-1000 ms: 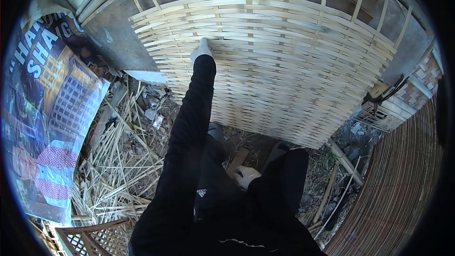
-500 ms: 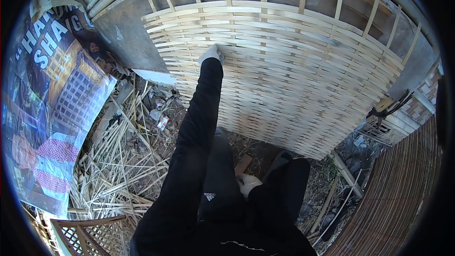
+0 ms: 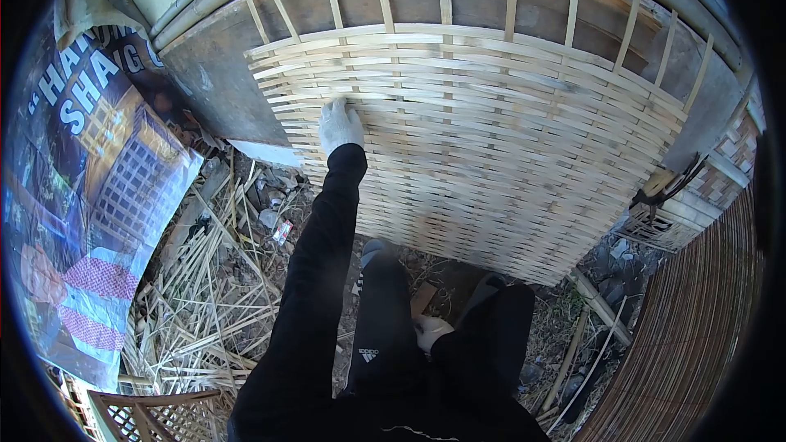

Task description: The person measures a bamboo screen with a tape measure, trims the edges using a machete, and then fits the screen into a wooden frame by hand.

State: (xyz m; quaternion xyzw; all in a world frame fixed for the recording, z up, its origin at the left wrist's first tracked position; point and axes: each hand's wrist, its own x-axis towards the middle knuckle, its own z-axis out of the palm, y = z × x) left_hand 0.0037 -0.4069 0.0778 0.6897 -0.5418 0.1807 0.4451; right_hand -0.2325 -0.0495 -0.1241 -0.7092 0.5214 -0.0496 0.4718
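Observation:
A large woven bamboo panel (image 3: pixel 475 155) of pale flat strips leans in front of me, its upright strips sticking out past the top edge. My left hand (image 3: pixel 341 127), in a whitish glove, lies against the panel's left part with its fingers curled in at the weave. Whatever those fingers grip is hidden. Low between my knees is my right hand (image 3: pixel 431 331), also in a light glove, closed beside my leg. A flat reddish-brown piece (image 3: pixel 423 299) juts up from its fingers, most of it covered by the hand.
Cut bamboo strips (image 3: pixel 205 303) and litter cover the ground on the left, beside a printed banner (image 3: pixel 106 172). A brown slatted screen (image 3: pixel 679 319) stands at the right. Behind the panel is a grey board (image 3: pixel 221 90); a lattice frame (image 3: pixel 155 417) is at lower left.
My left hand has shifted a little left and down across the panel, and its back now shows more. My right hand stays low between the knees. The whole view has tilted slightly.

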